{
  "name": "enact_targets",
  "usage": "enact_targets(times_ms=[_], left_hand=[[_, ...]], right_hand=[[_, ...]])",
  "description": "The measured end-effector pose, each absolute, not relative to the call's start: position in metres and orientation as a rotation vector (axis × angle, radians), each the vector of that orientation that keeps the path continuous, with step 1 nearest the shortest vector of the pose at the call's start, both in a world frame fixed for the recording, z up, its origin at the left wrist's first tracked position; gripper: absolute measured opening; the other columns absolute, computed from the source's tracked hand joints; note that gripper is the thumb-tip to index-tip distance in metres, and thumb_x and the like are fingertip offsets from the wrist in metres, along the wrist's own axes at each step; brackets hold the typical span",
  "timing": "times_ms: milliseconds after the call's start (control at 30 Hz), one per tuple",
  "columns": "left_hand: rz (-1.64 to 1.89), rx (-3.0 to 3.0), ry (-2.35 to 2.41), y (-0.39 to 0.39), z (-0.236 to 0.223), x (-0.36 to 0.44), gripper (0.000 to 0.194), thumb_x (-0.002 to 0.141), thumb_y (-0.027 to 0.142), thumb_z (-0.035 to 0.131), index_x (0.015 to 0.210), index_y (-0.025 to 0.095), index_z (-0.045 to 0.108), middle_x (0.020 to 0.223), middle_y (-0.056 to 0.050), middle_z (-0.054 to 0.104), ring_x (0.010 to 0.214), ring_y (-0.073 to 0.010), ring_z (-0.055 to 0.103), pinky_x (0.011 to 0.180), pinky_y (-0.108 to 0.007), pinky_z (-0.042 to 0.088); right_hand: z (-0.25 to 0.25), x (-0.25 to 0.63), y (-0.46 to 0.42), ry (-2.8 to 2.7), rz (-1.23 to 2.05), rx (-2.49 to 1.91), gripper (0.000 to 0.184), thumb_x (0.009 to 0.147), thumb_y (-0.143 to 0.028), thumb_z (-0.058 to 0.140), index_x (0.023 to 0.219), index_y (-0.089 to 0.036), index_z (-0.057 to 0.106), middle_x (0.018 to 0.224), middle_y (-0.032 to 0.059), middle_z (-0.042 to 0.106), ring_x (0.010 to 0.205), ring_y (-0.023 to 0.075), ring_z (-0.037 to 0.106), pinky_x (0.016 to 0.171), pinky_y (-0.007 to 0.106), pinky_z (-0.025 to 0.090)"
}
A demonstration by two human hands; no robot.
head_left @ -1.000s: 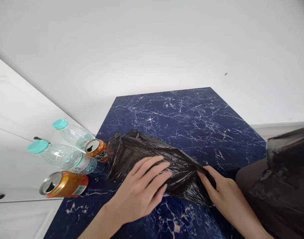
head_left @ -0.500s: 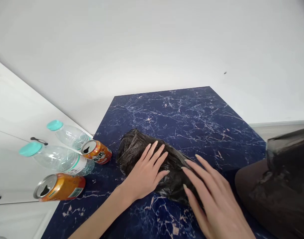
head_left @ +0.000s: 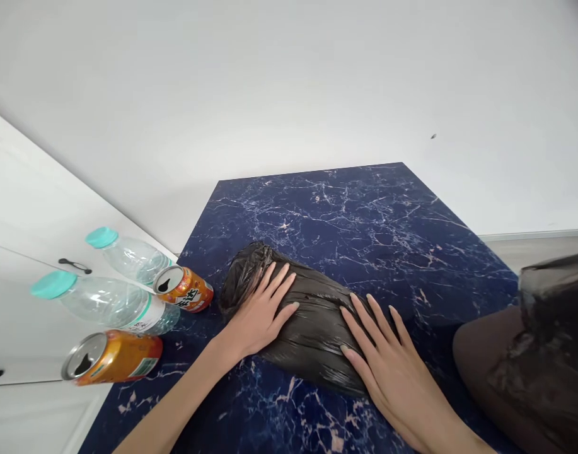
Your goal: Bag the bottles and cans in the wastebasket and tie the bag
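Note:
A black plastic bag (head_left: pixel 312 321) lies on the blue marbled table (head_left: pixel 345 214), bunched at its left end and stretched smooth across the middle. My left hand (head_left: pixel 260 309) rests on the bag's left part, fingers extended and the palm down. On its right part lies my right hand (head_left: pixel 383 353), also flat with the fingers spread. What the bag may contain is hidden.
Left of the bag stand two orange drink cans, one nearer (head_left: pixel 113 357) and one farther (head_left: pixel 184 289), with two clear bottles, a nearer bottle (head_left: pixel 109 302) and a farther bottle (head_left: pixel 132 255). A dark bin with a black liner (head_left: pixel 544 353) stands at right.
My left hand has slid a little left and my right hand has come down flat onto the bag. The bag's crumpled middle is now pulled smooth and looks wider.

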State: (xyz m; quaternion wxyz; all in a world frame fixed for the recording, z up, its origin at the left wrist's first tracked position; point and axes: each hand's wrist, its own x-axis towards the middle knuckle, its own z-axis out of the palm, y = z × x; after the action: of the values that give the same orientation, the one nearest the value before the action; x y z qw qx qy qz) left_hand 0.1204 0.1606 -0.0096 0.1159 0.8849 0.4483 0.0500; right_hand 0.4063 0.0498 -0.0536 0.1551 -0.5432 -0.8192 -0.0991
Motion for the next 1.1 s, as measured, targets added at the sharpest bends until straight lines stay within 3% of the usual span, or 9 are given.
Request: enact_targets(times_ms=[200,467,633,700,800,933,1000,1100], left_hand=[[0.140,2.584,1.496,0.176,-0.013,0.101,0.066,0.116,0.056,0.031,0.175,0.026,0.026,0.184,-0.002,0.021,0.172,-0.0305,0.013,0.139,-0.058,0.019],[0.234,2.602,1.623,0.183,-0.022,0.095,0.064,0.116,0.053,0.034,0.172,0.024,0.035,0.181,-0.006,0.031,0.169,-0.0346,0.025,0.137,-0.061,0.025],[0.338,2.621,1.612,0.170,-0.020,0.087,0.062,0.115,0.050,0.040,0.170,0.022,0.037,0.181,-0.012,0.029,0.169,-0.0361,0.025,0.135,-0.062,0.030],[0.411,2.676,1.590,0.159,-0.014,0.083,0.056,0.115,0.046,0.044,0.165,0.022,0.043,0.178,-0.012,0.037,0.168,-0.0347,0.027,0.135,-0.062,0.032],[0.504,2.738,1.557,0.141,-0.003,0.076,0.040,0.114,0.039,0.047,0.150,0.022,0.055,0.161,-0.012,0.058,0.161,-0.0312,0.043,0.134,-0.059,0.036],[0.514,2.729,1.557,0.119,0.008,0.068,0.026,0.113,0.036,0.050,0.131,0.022,0.063,0.135,-0.011,0.071,0.139,-0.0299,0.063,0.127,-0.057,0.046],[0.513,2.742,1.551,0.112,0.012,0.065,0.025,0.113,0.036,0.050,0.128,0.022,0.064,0.130,-0.010,0.073,0.134,-0.0302,0.065,0.124,-0.057,0.048],[0.528,2.762,1.534,0.102,0.016,0.062,0.025,0.112,0.035,0.052,0.130,0.022,0.064,0.129,-0.010,0.074,0.135,-0.0307,0.064,0.122,-0.055,0.049]], right_hand=[[-0.051,0.409,0.051,-2.359,-0.257,-1.540,0.075,0.114,-0.047,0.040,0.178,-0.024,0.010,0.181,0.0099,0.026,0.163,0.0409,0.035,0.122,0.068,0.046],[-0.053,0.418,0.062,-2.412,-0.224,-1.513,0.068,0.115,-0.045,0.040,0.176,-0.024,0.021,0.182,0.0068,0.023,0.166,0.0353,0.029,0.125,0.063,0.045],[-0.043,0.417,0.071,-2.333,-0.258,-1.523,0.061,0.116,-0.043,0.038,0.172,-0.019,0.031,0.179,0.0104,0.031,0.166,0.0377,0.027,0.128,0.067,0.037],[-0.032,0.408,0.064,-2.281,-0.290,-1.527,0.058,0.116,-0.041,0.040,0.167,-0.016,0.040,0.177,0.0130,0.037,0.166,0.0410,0.027,0.128,0.068,0.035],[-0.021,0.388,0.040,-2.233,-0.330,-1.490,0.049,0.113,-0.038,0.047,0.155,-0.015,0.056,0.166,0.0137,0.053,0.158,0.0419,0.040,0.124,0.064,0.040],[-0.028,0.365,0.002,-2.266,-0.427,-1.500,0.057,0.109,-0.052,0.049,0.153,-0.018,0.062,0.140,0.0154,0.073,0.123,0.0396,0.067,0.092,0.056,0.057],[-0.037,0.362,-0.010,-2.284,-0.471,-1.520,0.064,0.107,-0.059,0.049,0.154,-0.017,0.061,0.134,0.0185,0.074,0.112,0.0410,0.070,0.082,0.057,0.057],[-0.045,0.366,-0.010,-2.283,-0.470,-1.577,0.068,0.106,-0.058,0.052,0.159,-0.017,0.057,0.138,0.0207,0.072,0.115,0.0440,0.069,0.087,0.063,0.056]])
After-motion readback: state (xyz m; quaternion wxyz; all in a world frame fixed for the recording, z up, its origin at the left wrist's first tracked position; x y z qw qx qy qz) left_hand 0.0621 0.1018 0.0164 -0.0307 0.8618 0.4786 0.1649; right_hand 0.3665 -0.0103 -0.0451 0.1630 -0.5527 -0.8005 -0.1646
